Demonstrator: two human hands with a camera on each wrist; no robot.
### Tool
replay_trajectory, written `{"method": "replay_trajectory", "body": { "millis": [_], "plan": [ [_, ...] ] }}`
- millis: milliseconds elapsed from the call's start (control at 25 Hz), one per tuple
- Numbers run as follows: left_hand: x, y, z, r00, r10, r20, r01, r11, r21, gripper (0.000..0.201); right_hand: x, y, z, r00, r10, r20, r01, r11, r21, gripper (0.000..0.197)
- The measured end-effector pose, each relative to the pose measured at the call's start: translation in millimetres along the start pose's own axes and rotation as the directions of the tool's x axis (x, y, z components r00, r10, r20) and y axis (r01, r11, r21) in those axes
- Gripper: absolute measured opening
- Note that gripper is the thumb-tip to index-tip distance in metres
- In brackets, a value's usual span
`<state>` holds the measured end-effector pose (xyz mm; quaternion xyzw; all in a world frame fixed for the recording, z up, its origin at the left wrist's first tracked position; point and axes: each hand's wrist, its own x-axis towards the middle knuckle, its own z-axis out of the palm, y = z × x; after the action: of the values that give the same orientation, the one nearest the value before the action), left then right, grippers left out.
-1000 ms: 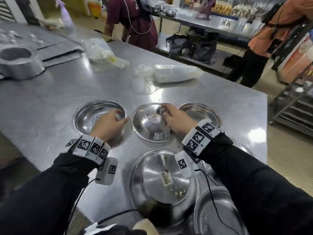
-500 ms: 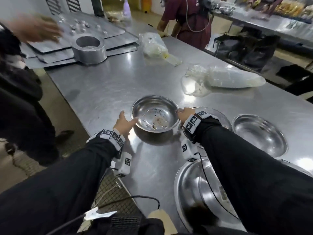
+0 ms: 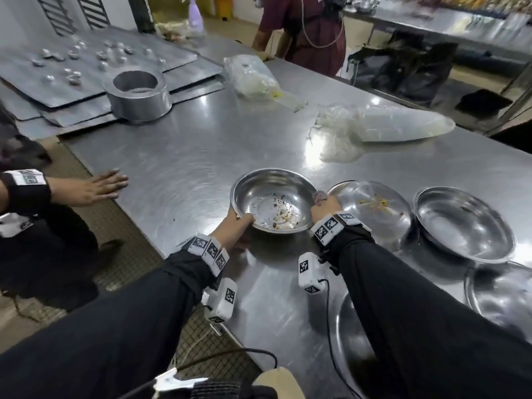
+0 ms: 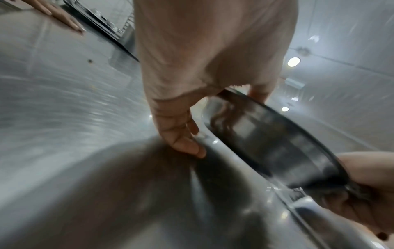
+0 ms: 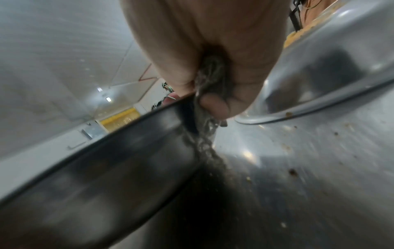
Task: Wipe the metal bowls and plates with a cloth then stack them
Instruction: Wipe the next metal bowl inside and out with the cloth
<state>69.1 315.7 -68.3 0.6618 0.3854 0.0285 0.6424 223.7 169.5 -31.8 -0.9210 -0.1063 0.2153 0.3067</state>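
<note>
A dirty metal bowl [image 3: 273, 200] with crumbs inside sits mid-table, seemingly raised a little over its shadow. My left hand [image 3: 239, 223] grips its near-left rim; in the left wrist view the fingers [image 4: 183, 139] curl under the bowl [image 4: 277, 143]. My right hand [image 3: 324, 207] pinches a grey cloth [image 3: 319, 196] against the right rim. The right wrist view shows the cloth [image 5: 211, 80] bunched in the fingers [image 5: 213, 104] and hanging down the bowl's wall [image 5: 106, 160]. To the right lie a plate [image 3: 371, 208] with food scraps and a clean-looking bowl [image 3: 463, 223].
More metal plates [image 3: 501, 292] lie at the near right, one [image 3: 354, 341] partly under my right arm. Another person's hand [image 3: 95, 185] rests flat on the table's left edge. Plastic bags [image 3: 374, 125] and a metal ring mould [image 3: 138, 93] sit farther back.
My right hand left the overturned middle bowl and came with the cloth to the left bowl's rim. My left hand closed on that bowl's near rim. Another person's hand came down onto the table edge.
</note>
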Motion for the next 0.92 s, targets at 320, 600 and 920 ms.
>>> {"method": "replay_trajectory", "body": {
  "millis": [320, 600, 920],
  "plan": [
    [-54, 86, 98, 0.953, 0.280, 0.118, -0.212, 0.891, -0.400, 0.054, -81, 49, -122, 0.937, 0.097, -0.334, -0.015, 0.971, 0.237, 0.027],
    [-153, 130, 275, 0.817, 0.305, 0.489, -0.173, 0.939, -0.298, 0.047, -229, 197, -233, 0.724, 0.278, -0.631, -0.119, 0.952, 0.283, 0.034],
    [-317, 79, 465, 0.549, 0.380, 0.745, -0.294, 0.922, -0.253, 0.037, -406, 375, -307, 0.515, 0.525, -0.678, -0.397, 0.847, 0.354, 0.044]
  ]
}}
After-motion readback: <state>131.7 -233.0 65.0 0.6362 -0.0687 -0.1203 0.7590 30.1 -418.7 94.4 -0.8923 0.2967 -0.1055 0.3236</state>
